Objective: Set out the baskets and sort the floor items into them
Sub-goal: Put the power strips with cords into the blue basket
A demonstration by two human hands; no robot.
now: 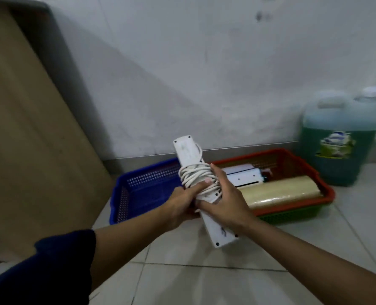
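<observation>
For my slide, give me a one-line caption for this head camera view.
Both hands, left and right, hold a cord-wrapped power strip above the blue basket and red basket.

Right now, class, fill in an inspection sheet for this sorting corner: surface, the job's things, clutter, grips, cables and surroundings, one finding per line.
Surface: pale tiled floor, grout lines visible.
Job's things: blue basket by the wall, nothing seen in its visible part; red basket nested on a green basket, holding a white power strip and a tan roll; another power strip held above the floor.
Clutter: nothing seen loose on the floor.
Grips: left hand and right hand both hold the power strip.
Cables: white cord wound round the held strip.
Surroundings: white wall; brown board leaning left; green liquid jug right.
</observation>
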